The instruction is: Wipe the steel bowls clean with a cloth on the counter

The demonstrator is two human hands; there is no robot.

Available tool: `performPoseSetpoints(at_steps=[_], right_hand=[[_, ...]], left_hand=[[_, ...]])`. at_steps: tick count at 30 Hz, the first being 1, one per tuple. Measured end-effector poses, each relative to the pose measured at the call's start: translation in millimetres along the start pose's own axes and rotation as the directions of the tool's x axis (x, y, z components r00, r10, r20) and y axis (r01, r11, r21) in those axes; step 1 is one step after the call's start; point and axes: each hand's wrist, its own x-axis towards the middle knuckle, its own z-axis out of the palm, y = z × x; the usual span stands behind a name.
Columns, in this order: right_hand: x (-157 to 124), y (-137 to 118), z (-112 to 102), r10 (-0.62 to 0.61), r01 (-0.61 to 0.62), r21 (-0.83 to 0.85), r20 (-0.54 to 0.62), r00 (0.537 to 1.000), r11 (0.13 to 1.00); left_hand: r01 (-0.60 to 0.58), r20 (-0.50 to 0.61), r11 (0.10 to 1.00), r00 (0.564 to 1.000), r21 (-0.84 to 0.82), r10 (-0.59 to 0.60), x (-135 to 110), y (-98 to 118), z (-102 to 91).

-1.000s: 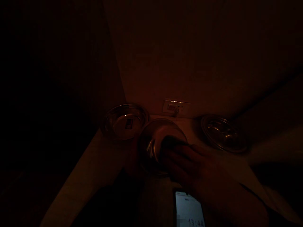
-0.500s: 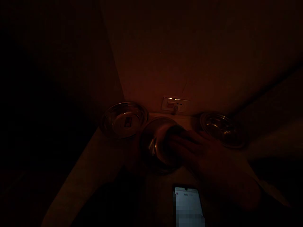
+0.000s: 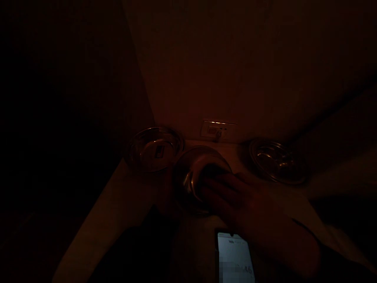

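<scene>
Although the light is very low, a shiny metal bowl (image 3: 194, 167) can be made out at the centre of the table (image 3: 88, 236), its round outline offering no clear long axis. From the bowl's middle, the right hand (image 3: 240, 200) lies toward 4 o'clock, its fingers laid close together and pointing to 10 o'clock across the metal; it is the nearer hand to the bowl's upper surface. Under the fingertips is a dark patch — cloth, pad or shadow, one cannot tell — so whether they grasp anything is uncertain. The left hand (image 3: 167, 196), nearly lost in the dark, is by the rim at 8 o'clock; the state of its fingers cannot be told.

Room about the bowl is uneven. At 10 o'clock a dish (image 3: 149, 155) with a dark label sits just beside it, leaving little gap; toward 2 o'clock a bare strip of table separates it from a plate (image 3: 277, 161). At 12 o'clock the wall (image 3: 188, 78), with its socket (image 3: 218, 130), closes the way. A lit phone (image 3: 235, 251) lies at 5 o'clock — near the right wrist — and the table's left edge slants down toward 7 o'clock.
</scene>
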Motion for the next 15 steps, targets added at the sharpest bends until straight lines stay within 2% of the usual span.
performPoseSetpoints(at_steps=[4, 6, 10, 15], right_hand=[[-1.4, 5.1, -0.2, 0.070, -0.068, -0.081, 0.022, 0.997, 0.994], [-1.8, 4.9, 0.9, 0.068, -0.065, -0.107, 0.020, 0.998, 0.992], [-0.6, -1.2, 4.9, 0.036, -0.038, -0.086, -0.021, 0.999, 0.996], [1.4, -5.7, 8.0, 0.110, -0.116, -0.068, -0.089, 0.990, 0.991]], left_hand=[[0.008, -0.144, 1.000, 0.990, -0.001, -0.008, -2.4, 1.6, 11.3], [-0.015, -0.175, 1.000, 0.985, 0.002, 0.015, -2.6, 1.6, 13.9], [-0.002, -0.086, 1.000, 0.996, -0.020, 0.000, -3.0, 0.3, 11.1], [0.029, -0.026, 0.999, 0.999, -0.040, -0.030, -8.4, -0.3, 13.1]])
